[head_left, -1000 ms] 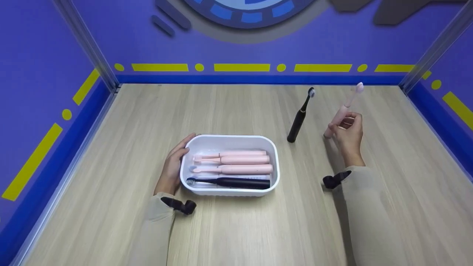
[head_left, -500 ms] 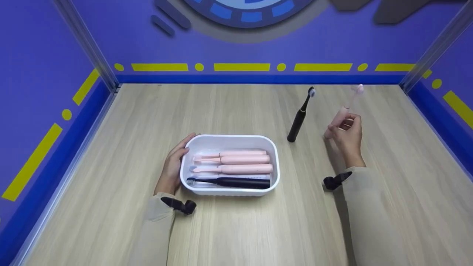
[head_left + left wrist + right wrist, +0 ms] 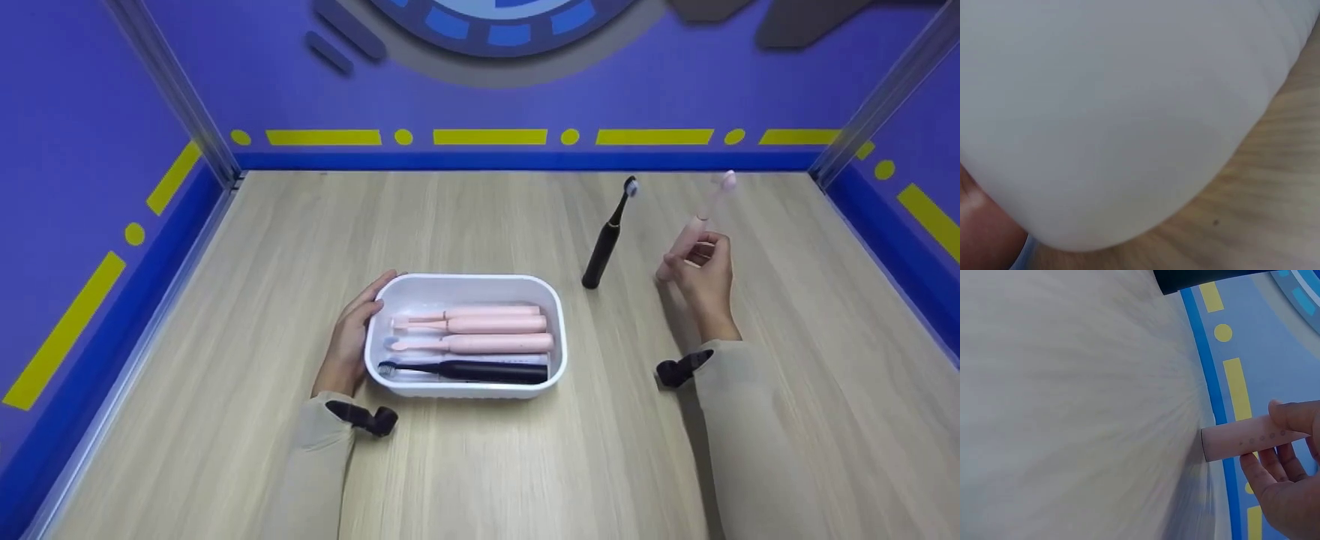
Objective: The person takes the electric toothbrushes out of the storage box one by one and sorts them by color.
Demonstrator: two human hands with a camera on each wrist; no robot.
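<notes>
The head view looks forward and down from above the near side of the white tub (image 3: 465, 391), over table (image 3: 480, 465) and back wall (image 3: 465, 97). The left wrist view sits very close by the tub's left end; both show the tub. The right wrist view, low and sideways to the tub's right, faces the back wall, sharing the near pink brush (image 3: 1230, 440) with the head view.

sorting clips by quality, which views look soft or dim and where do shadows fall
Head view: bright and mostly clear, with a shadow on the table beside the right sleeve; left wrist view: dim and soft, mostly filled by the white box; right wrist view: dim, table grain smeared, a shadow near the pink toothbrush.
</notes>
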